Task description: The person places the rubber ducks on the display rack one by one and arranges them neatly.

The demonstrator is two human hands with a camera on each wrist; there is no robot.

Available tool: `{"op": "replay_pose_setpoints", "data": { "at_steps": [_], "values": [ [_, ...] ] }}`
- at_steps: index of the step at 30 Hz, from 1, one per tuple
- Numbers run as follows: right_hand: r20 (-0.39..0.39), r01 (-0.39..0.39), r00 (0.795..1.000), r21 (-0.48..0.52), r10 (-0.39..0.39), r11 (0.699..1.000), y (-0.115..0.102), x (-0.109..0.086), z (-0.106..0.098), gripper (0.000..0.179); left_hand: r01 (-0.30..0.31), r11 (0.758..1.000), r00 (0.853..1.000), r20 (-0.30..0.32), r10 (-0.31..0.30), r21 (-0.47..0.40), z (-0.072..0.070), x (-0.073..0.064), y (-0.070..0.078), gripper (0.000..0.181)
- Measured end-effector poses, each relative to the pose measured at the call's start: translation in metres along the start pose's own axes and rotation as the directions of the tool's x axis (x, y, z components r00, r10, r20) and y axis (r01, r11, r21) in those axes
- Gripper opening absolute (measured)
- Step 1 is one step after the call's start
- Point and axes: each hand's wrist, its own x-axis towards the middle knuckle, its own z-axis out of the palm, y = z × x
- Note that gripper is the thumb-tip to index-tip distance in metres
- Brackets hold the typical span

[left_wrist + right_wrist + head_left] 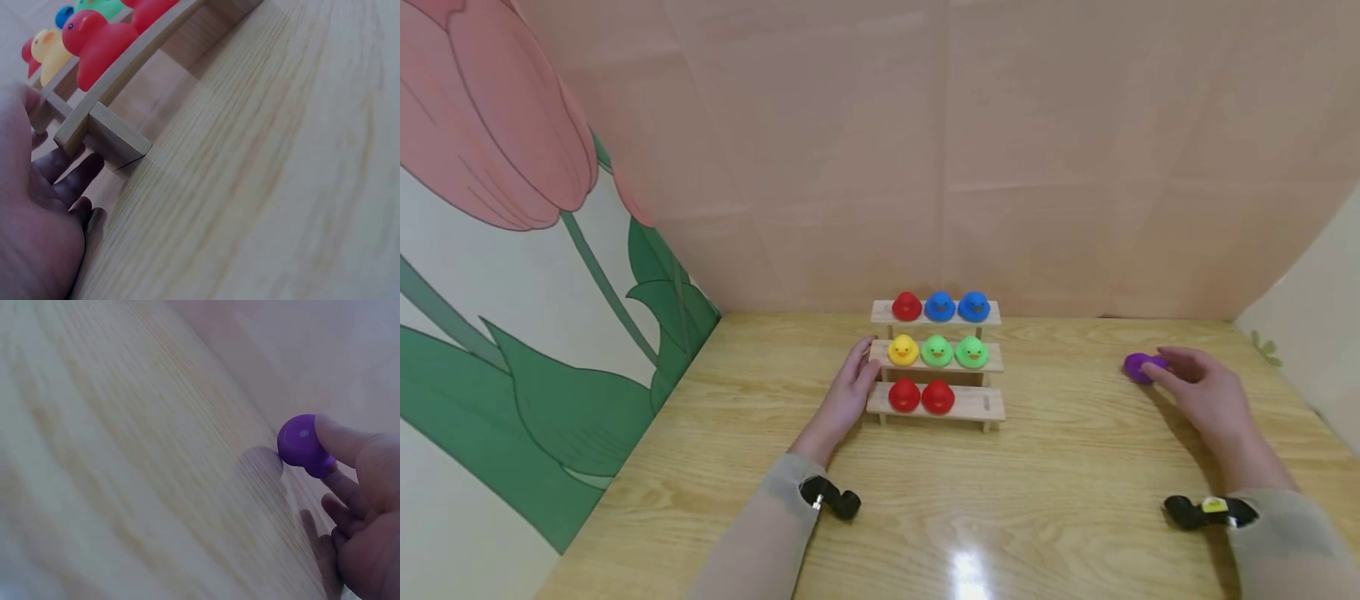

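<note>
A three-tier wooden stand (970, 403) carries small rubber ducks. My left hand (854, 385) holds it by the left end, thumb and fingers around the edges of the shelves; in the left wrist view the fingers reach under the lowest shelf. On the bottom tier sit two red ducks (938, 397). The middle tier has a yellow duck (903, 351) and two green ducks (937, 352); the top has a red duck (907, 307) and two blue ducks (973, 307). Far to the right, my right hand (1213, 396) pinches a purple duck (301, 442) between thumb and fingers, tipped on its side low over the table.
The wood-grain table (1060, 492) spans the foreground, with a light reflection near its front. Behind it hangs a creased pinkish backdrop (820, 150). A tulip-patterned panel (572, 350) stands at the left, a pale wall (1318, 325) at the right.
</note>
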Motion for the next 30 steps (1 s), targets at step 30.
{"op": "replay_pose_setpoints", "data": {
  "at_steps": [30],
  "values": [
    [0.057, 0.111, 0.993, -0.096, -0.106, 0.989, 0.0056, 0.0022, 0.0034, 0.065, 0.009, 1.000, 1.000, 0.004, -0.009, 0.013, 0.0004, -0.0003, 0.0011, 0.057]
  ]
}}
